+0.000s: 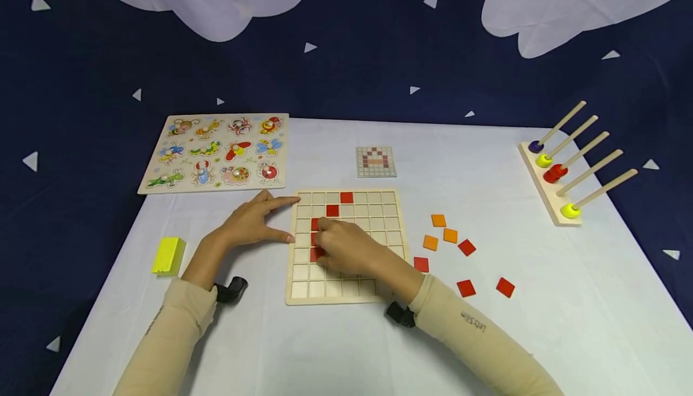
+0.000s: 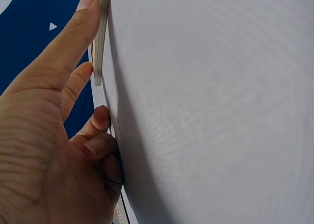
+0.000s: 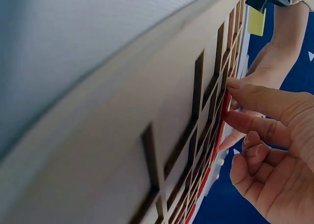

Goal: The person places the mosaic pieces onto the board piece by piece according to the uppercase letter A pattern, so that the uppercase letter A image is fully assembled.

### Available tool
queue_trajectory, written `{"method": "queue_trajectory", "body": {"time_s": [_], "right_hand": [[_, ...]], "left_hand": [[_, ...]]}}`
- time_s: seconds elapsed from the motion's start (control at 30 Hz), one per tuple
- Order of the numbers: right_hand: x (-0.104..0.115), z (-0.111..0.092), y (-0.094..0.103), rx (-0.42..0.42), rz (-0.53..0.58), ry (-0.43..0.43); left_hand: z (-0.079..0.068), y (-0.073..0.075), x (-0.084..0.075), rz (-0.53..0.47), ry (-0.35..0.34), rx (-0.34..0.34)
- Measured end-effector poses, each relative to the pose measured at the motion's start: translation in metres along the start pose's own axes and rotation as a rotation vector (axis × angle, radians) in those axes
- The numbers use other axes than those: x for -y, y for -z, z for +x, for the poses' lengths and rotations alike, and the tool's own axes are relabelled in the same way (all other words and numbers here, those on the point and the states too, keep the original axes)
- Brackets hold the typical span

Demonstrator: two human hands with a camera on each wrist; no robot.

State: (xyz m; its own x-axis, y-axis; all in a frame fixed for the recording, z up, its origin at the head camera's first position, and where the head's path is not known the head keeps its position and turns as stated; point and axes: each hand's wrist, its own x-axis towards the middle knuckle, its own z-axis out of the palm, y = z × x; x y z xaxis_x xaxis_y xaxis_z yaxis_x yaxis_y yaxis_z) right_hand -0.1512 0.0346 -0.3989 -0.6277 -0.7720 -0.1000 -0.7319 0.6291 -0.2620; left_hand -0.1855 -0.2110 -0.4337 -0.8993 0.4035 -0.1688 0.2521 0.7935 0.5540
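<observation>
A wooden grid board lies flat on the table. Red square tiles, such as this red tile, run diagonally down its cells from the top and then down a column at the left. My right hand is over that column. In the right wrist view its thumb and index finger pinch a red tile at the board's surface. My left hand braces the board's left edge with thumb and index finger spread apart. In the left wrist view the thumb lies along that edge, and the other fingers are bent.
Right of the board lie several loose red and orange tiles. Behind it is a small pattern card. An insect puzzle board and a yellow block are at the left; a peg stand with beads stands far right.
</observation>
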Motion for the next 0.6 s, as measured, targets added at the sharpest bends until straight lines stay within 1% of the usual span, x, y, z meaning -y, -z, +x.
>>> {"method": "queue_trajectory", "body": {"time_s": [0.17,0.33,0.47,0.6], "right_hand": [[-0.005,-0.006,0.004,-0.021,0.04,-0.007],[-0.017,-0.018,0.012,-0.041,0.104,-0.035],[-0.031,-0.032,0.019,-0.045,0.15,-0.085],[-0.044,-0.047,0.023,-0.06,0.162,-0.137]], "left_hand": [[0.0,0.0,0.001,-0.001,0.002,0.001],[0.0,-0.001,0.002,-0.002,0.008,-0.001],[0.001,-0.001,0.002,0.009,0.004,-0.002],[0.001,-0.001,0.002,0.016,0.005,-0.003]]}}
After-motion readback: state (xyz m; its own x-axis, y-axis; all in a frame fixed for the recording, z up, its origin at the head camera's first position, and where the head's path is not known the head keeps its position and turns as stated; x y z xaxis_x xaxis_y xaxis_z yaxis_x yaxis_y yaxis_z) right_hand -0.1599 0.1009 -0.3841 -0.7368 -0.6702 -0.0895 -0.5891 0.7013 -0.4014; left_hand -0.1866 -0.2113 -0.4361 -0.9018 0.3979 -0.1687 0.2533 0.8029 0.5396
